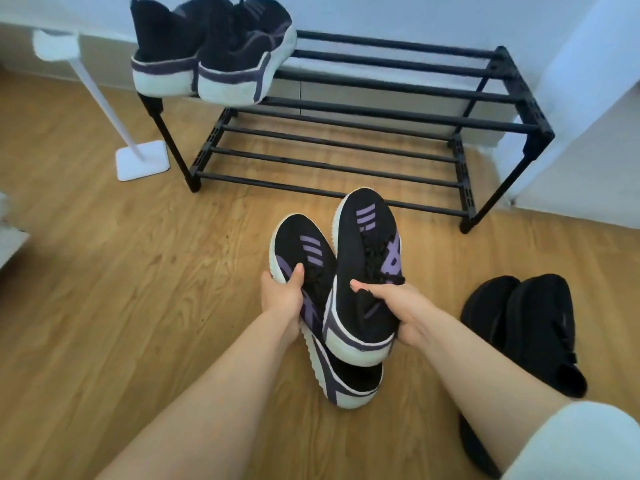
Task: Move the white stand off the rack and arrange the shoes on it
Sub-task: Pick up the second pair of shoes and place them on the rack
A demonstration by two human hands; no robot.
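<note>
A black two-tier shoe rack [398, 98] stands against the wall. A pair of black sneakers with white soles [214, 53] rests on the left end of its top tier, heels toward me. In front of the rack, above the floor, I hold a second pair of black sneakers with purple stripes. My left hand [282, 296] grips the left sneaker [308, 258] by its side. The right sneaker [367, 258] is held at its collar by my right hand [398, 310] and overlaps the left one. The white stand [104, 105] stands on the floor left of the rack.
An all-black pair of shoes [523, 327] lies on the wooden floor to my right. Another dark shoe edge [474, 448] shows beside my right sleeve. A white object [8, 233] sits at the far left edge. White walls close the back and right side.
</note>
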